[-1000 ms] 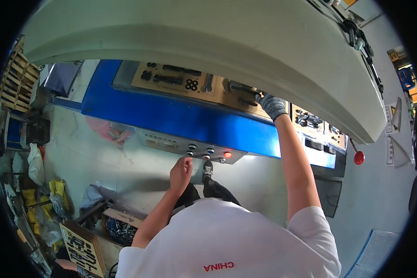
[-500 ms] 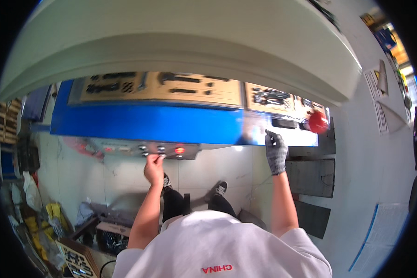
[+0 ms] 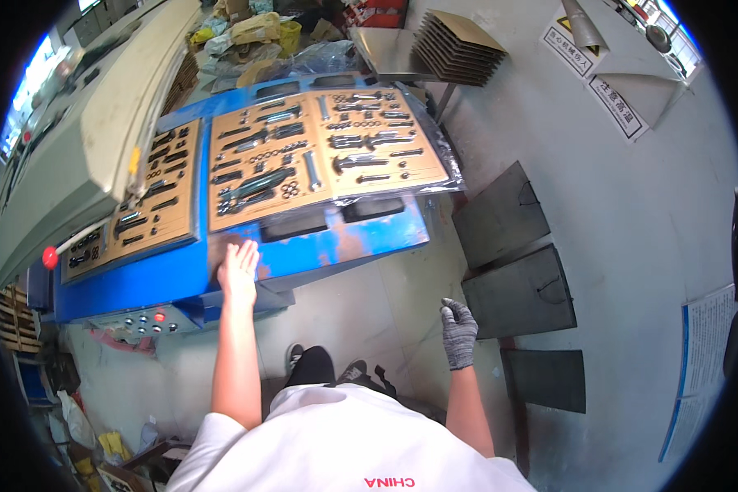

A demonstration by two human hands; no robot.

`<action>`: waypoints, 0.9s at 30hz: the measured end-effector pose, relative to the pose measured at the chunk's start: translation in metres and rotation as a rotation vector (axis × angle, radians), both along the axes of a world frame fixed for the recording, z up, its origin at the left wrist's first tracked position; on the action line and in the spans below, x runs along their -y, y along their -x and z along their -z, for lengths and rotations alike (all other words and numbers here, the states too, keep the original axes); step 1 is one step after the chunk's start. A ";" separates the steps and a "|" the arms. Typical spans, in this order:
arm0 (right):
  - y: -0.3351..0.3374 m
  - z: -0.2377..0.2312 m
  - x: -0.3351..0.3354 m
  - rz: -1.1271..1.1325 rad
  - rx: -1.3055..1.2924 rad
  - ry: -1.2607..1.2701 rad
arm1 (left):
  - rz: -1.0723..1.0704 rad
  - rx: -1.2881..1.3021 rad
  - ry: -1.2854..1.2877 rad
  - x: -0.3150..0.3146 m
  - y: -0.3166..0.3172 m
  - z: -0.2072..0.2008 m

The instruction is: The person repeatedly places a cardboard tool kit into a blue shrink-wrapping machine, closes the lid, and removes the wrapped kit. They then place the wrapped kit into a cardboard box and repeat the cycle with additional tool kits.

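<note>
My bare left hand is open, fingers stretched out and pointing away from me, over the front edge of a blue machine table. Whether its fingertips touch the surface I cannot tell. On the right, my right hand, in a grey knit glove, hangs in the air with its fingers loosely curled and nothing visible in them. Several tan boards lie on the table, carrying dark hammers, wrenches, sockets and rings. The middle board and right board lie side by side, with clear film along their edges. A left board lies partly beneath the machine's pale cover.
The big pale cover juts over the table's left side, near a red ball-ended lever. A button panel sits under the front edge. Dark flat panels stand at right. Brown sheets are stacked at the back.
My left hand has left the panel's knobs and opened over the table edge. My right hand has drawn back from the table. The view has turned, showing more boards.
</note>
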State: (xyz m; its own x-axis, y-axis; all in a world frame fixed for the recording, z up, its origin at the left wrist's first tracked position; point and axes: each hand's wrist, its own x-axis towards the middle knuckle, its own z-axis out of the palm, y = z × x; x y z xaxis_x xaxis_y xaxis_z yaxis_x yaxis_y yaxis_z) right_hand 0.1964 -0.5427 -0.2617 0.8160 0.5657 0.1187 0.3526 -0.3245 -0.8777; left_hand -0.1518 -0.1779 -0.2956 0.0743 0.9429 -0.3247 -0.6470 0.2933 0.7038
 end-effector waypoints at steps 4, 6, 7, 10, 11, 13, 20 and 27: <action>-0.066 0.001 -0.001 0.010 -0.154 -0.071 | -0.232 -0.044 0.041 -0.076 -0.034 0.020; -0.099 0.001 -0.014 -0.008 -0.220 -0.070 | -0.387 -0.109 0.023 -0.099 -0.042 0.035; -0.116 0.000 -0.024 -0.022 -0.244 -0.068 | -0.471 -0.200 0.106 -0.105 -0.047 0.041; -0.181 -0.004 -0.071 -0.054 -0.306 -0.064 | -0.660 -0.349 0.021 -0.108 -0.056 0.048; -0.205 -0.006 -0.093 -0.060 -0.323 -0.035 | -0.693 -0.385 0.021 -0.105 -0.058 0.046; -0.253 -0.007 -0.144 -0.101 -0.341 -0.061 | -0.740 -0.515 -0.002 -0.097 -0.062 0.039; -0.349 -0.006 -0.356 -0.334 -0.392 -0.048 | -0.891 -0.546 0.093 -0.084 -0.074 0.023; -0.376 -0.040 -0.482 -0.796 -0.869 0.149 | -0.867 -0.545 0.192 -0.030 -0.075 0.011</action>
